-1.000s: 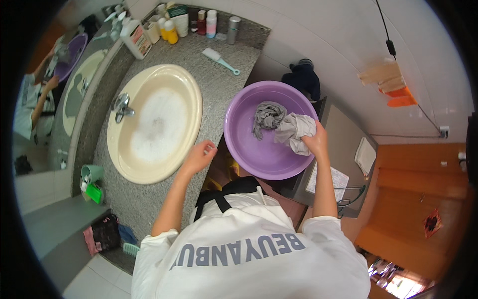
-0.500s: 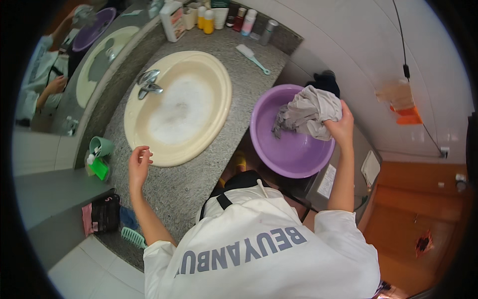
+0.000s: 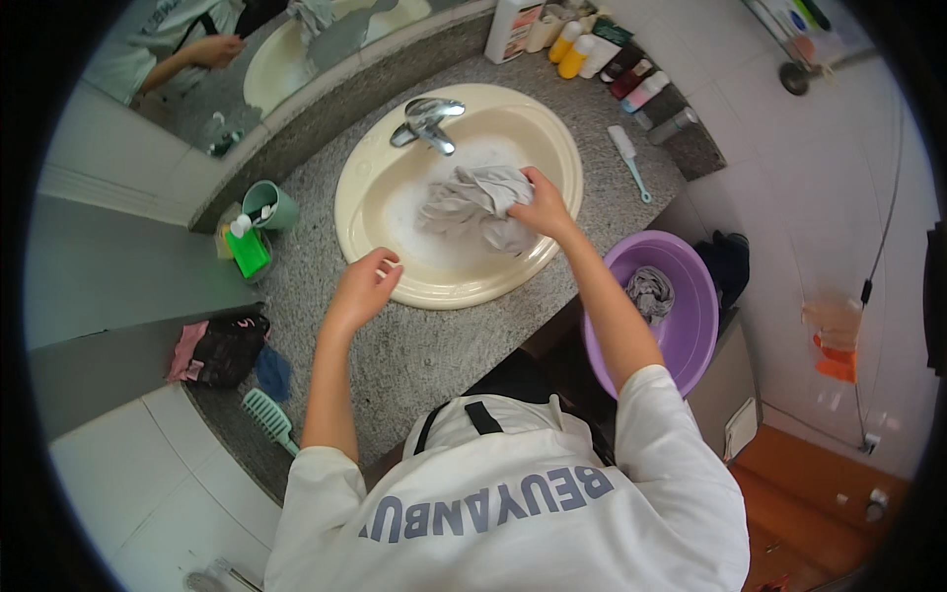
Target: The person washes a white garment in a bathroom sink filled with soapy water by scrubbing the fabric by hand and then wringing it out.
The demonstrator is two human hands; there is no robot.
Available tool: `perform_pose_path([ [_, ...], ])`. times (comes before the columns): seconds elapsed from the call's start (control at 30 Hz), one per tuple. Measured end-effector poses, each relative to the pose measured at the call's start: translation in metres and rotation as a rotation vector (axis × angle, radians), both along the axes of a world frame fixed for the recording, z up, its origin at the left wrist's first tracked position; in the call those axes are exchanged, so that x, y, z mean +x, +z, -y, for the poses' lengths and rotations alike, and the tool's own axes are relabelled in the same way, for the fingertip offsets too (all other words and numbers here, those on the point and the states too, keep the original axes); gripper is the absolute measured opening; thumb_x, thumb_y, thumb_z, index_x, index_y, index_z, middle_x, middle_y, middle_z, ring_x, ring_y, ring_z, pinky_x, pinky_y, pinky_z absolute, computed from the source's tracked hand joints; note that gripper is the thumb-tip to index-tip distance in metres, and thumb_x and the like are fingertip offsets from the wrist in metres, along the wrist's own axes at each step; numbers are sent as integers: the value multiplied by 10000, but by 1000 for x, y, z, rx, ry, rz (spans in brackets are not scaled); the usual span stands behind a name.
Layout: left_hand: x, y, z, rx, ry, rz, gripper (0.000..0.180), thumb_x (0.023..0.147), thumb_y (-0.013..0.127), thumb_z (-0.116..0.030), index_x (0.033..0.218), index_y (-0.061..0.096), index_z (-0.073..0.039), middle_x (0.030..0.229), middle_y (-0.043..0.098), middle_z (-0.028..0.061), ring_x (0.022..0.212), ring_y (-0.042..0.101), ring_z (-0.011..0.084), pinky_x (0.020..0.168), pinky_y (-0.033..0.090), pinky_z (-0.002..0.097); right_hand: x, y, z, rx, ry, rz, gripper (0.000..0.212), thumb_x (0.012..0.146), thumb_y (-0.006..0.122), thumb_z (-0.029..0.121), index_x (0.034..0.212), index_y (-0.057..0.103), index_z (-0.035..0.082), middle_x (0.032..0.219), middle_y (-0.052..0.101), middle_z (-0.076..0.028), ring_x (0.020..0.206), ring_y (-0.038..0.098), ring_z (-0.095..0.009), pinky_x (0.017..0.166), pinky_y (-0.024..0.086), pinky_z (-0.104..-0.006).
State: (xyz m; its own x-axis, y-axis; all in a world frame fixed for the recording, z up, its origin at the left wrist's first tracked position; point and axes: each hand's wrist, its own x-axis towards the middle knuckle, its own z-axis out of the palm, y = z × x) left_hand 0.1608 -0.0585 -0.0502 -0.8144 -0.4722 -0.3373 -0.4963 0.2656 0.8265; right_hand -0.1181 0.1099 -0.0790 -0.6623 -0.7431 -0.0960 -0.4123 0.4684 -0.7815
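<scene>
My right hand [image 3: 545,205] grips one edge of a bunched light grey cloth [image 3: 481,197], which hangs over the soapy basin. The cloth's lower part is over or touching the white suds [image 3: 414,229]; I cannot tell which. Around the suds runs the cream sink [image 3: 357,192], with a chrome faucet [image 3: 428,122] at its back left. My left hand [image 3: 367,288] hovers by the sink's front left rim, fingers loosely bent and holding nothing. To the right, below the counter, a purple basin [image 3: 697,296] contains a smaller crumpled grey cloth [image 3: 651,292].
A light blue brush [image 3: 631,166] lies on the granite counter [image 3: 434,340] right of the sink. Several bottles [image 3: 574,54] line the back wall. At left are a green cup [image 3: 279,205], a black and pink pouch [image 3: 219,350] and a green comb [image 3: 268,418].
My right hand has carried the grey cloth left, from above the purple basin to the sink. The smaller cloth stays in the basin. The view has shifted toward the left.
</scene>
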Motion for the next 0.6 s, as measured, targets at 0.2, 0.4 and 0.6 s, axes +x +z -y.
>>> perform_pose_path([
  [0.2, -36, -52, -16, -426, -323, 278, 268, 810, 611, -237, 935, 555, -7, 904, 600, 178, 865, 598, 324, 744, 476, 433, 52, -153, 48, 187, 91, -413, 635, 767, 645, 268, 1324, 409, 73, 1353, 403, -204, 1239, 388, -337, 1021, 325, -431],
  [0.4, -68, -97, -17, -446, -376, 381, 323, 784, 637, -222, 1018, 540, -21, 1028, 559, 177, 970, 543, 333, 787, 474, 440, 46, -184, 60, 776, 310, -351, 602, 757, 632, 315, 1301, 472, 110, 1428, 318, -128, 1297, 293, -350, 1026, 274, -561],
  [0.6, -111, -151, -14, -461, -219, 190, 605, 757, 669, -186, 1276, 407, -21, 1266, 424, 225, 1155, 432, 377, 886, 435, 448, 2, -202, 50, 599, 388, -144, 419, 613, 687, 199, 998, 631, 45, 904, 640, -145, 880, 623, -295, 768, 502, -392],
])
